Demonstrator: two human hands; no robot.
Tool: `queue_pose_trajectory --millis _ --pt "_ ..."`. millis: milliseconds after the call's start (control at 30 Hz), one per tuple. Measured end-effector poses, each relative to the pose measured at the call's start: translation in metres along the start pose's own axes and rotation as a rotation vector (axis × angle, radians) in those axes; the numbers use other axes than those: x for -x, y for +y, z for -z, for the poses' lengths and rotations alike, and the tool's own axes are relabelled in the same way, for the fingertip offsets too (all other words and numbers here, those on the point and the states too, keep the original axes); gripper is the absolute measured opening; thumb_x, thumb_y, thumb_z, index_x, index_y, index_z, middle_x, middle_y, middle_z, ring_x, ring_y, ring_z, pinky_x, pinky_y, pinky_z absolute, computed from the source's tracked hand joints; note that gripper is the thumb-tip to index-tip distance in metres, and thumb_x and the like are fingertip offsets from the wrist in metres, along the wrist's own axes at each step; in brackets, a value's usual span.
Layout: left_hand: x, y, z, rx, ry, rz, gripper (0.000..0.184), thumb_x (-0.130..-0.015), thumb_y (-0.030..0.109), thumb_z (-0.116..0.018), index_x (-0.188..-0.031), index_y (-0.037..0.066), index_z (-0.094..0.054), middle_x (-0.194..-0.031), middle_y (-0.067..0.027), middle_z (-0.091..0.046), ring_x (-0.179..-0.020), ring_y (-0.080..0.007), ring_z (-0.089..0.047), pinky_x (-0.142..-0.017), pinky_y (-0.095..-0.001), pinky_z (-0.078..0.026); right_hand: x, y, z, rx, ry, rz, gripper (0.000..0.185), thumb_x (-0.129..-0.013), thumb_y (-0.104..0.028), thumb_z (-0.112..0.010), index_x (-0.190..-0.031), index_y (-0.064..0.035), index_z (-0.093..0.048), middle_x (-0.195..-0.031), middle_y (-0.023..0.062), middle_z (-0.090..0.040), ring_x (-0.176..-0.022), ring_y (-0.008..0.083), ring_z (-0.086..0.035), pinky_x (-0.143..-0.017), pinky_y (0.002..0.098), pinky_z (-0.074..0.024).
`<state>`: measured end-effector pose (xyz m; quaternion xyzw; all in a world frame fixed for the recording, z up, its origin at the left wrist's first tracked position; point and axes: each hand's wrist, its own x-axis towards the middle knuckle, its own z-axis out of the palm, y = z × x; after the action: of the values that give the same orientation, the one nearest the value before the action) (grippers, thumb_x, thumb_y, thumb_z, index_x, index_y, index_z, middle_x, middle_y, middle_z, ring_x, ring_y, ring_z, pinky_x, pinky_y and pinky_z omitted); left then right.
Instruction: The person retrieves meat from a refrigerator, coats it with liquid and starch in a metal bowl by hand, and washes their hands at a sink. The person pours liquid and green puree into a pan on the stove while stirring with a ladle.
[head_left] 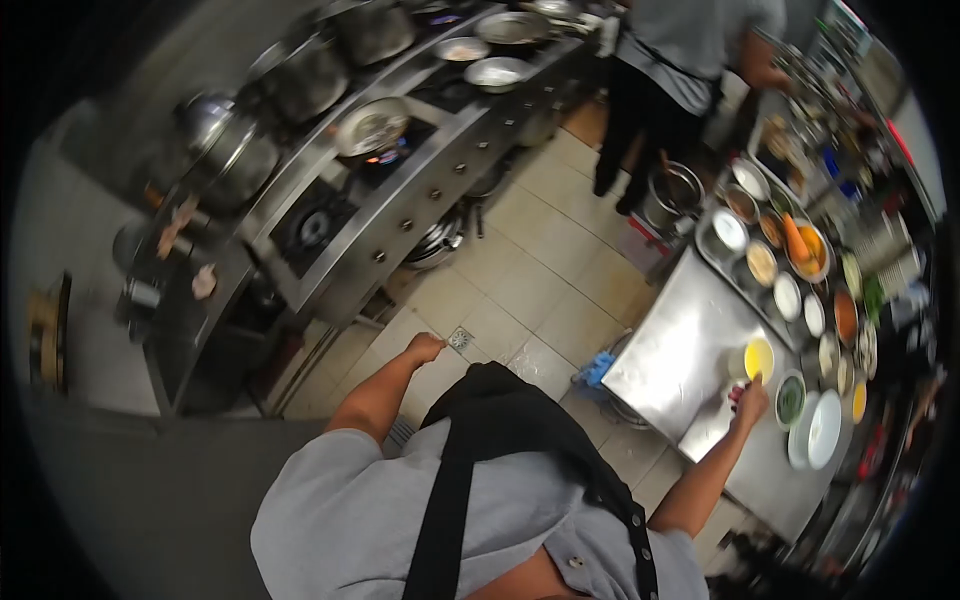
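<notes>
My left hand point(425, 348) hangs over the tiled floor with its fingers curled closed; whatever it holds, if anything, is too small to make out. On the right, my right hand point(752, 402) reaches over the steel counter point(665, 335), its fingers closed at the near edge of a white bowl of yellow liquid point(758, 358). Whether they grip the bowl or something small cannot be made out. Beside that hand are a bowl of green contents point(790, 397) and a large white bowl point(824, 430).
A stove point(435, 160) runs along the upper left, with a pan point(372, 127) over a lit flame. A co-worker point(665, 60) stands at the top. A bucket point(672, 197) is by the counter, and ingredient bowls fill a tray point(745, 285).
</notes>
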<state>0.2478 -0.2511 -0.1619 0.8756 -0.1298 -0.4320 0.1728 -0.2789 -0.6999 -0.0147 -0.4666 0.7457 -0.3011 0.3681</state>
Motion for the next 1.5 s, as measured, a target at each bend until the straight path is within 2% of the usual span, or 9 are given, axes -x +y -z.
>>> queue_pose_trajectory --millis 133,267,633,800,967,1067,1133,1267,1500 --pt "-0.01 -0.106 -0.029 -0.295 0.091 0.048 0.054 -0.08 0.045 -0.057 -0.094 -0.006 -0.066 -0.107 -0.0272 -0.06 -0.098 -0.0415 -0.058 -0.087 -0.0413 -0.046 -0.005 -0.004 -0.006 -0.045 -0.023 0.009 0.053 -0.091 -0.052 -0.044 -0.083 -0.0013 -0.057 -0.063 0.0101 -0.062 -0.046 0.0159 -0.058 -0.038 0.0275 -0.0378" --pt "0.028 -0.144 -0.039 -0.11 0.001 0.195 0.055 -0.081 0.045 -0.057 -0.094 -0.008 -0.065 -0.102 -0.0268 -0.062 -0.094 -0.0382 -0.061 -0.086 -0.0408 -0.047 0.038 -0.037 0.0 0.267 -0.039 -0.007 0.054 -0.09 -0.055 -0.046 -0.082 -0.0026 -0.056 -0.059 0.008 -0.06 -0.043 0.0142 -0.055 -0.036 0.0239 -0.0341" --pt "-0.024 -0.156 0.015 0.183 0.073 0.093 0.039 -0.083 0.036 -0.057 -0.073 -0.001 -0.066 -0.063 -0.0149 -0.062 -0.06 -0.0274 -0.059 -0.064 -0.038 -0.049 0.205 -0.147 -0.247 -0.042 -1.156 0.201 0.037 -0.093 -0.04 -0.051 -0.084 -0.0048 -0.057 -0.063 0.0066 -0.061 -0.047 0.0138 -0.056 -0.04 0.0238 -0.0393" --pt "-0.074 -0.133 0.084 0.465 0.001 0.172 0.026 -0.086 0.026 -0.058 -0.103 0.008 -0.064 -0.079 -0.0034 -0.065 -0.063 -0.0138 -0.06 -0.05 -0.0307 -0.044 0.262 -0.198 -0.353 0.429 -1.055 0.74 0.052 -0.088 -0.049 -0.054 -0.103 -0.0007 -0.063 -0.095 0.011 -0.065 -0.091 0.0203 -0.059 -0.082 0.0348 -0.0456" --pt "-0.107 -0.166 0.149 0.294 -0.13 0.255 0.027 -0.089 0.028 -0.055 -0.108 0.01 -0.056 -0.083 -0.004 -0.063 -0.065 -0.0154 -0.06 -0.05 -0.0355 -0.044 0.221 -0.239 -0.381 0.146 -0.837 0.441 0.044 -0.083 -0.045 -0.06 -0.094 -0.0028 -0.066 -0.091 0.0119 -0.067 -0.086 0.0213 -0.062 -0.075 0.0338 -0.0478" --pt "-0.122 -0.18 0.193 0.322 -0.186 0.316 0.028 -0.09 0.028 -0.053 -0.113 0.011 -0.052 -0.083 -0.0047 -0.061 -0.064 -0.0162 -0.059 -0.05 -0.0366 -0.043 0.141 -0.259 -0.348 -0.062 -0.46 0.468 0.027 -0.085 -0.034 -0.064 -0.09 -0.0069 -0.065 -0.078 0.0031 -0.065 -0.068 0.0089 -0.059 -0.058 0.0265 -0.0478" --pt "-0.12 -0.163 0.223 0.324 -0.128 0.357 0.029 -0.091 0.028 -0.053 -0.113 0.011 -0.05 -0.082 -0.0048 -0.059 -0.063 -0.0163 -0.059 -0.049 -0.036 -0.042 0.086 -0.286 -0.303 -0.148 -0.214 0.348 0.032 -0.083 -0.034 -0.064 -0.088 -0.0024 -0.064 -0.074 0.0054 -0.066 -0.065 0.0124 -0.062 -0.058 0.0272 -0.0476" --pt "-0.143 -0.161 0.272 0.416 -0.025 0.235 0.026 -0.091 0.026 -0.052 -0.111 0.01 -0.049 -0.079 -0.0054 -0.057 -0.061 -0.0162 -0.056 -0.045 -0.0335 -0.039 -0.087 -0.304 -0.232 0.582 0.386 0.361 0.05 -0.083 -0.043 -0.055 -0.086 0.0043 -0.068 -0.092 0.0233 -0.066 -0.087 0.0366 -0.065 -0.079 0.0401 -0.0492" --pt "-0.136 -0.13 0.286 0.451 0.217 0.482 0.028 -0.09 0.032 -0.051 -0.11 0.012 -0.053 -0.078 -0.0069 -0.057 -0.06 -0.0207 -0.055 -0.048 -0.0416 -0.041 -0.194 -0.328 -0.231 0.603 0.255 0.03 0.04 -0.082 -0.028 -0.053 -0.109 0.0001 -0.063 -0.115 0.0211 -0.06 -0.111 0.0359 -0.056 -0.092 0.0417 -0.0442"
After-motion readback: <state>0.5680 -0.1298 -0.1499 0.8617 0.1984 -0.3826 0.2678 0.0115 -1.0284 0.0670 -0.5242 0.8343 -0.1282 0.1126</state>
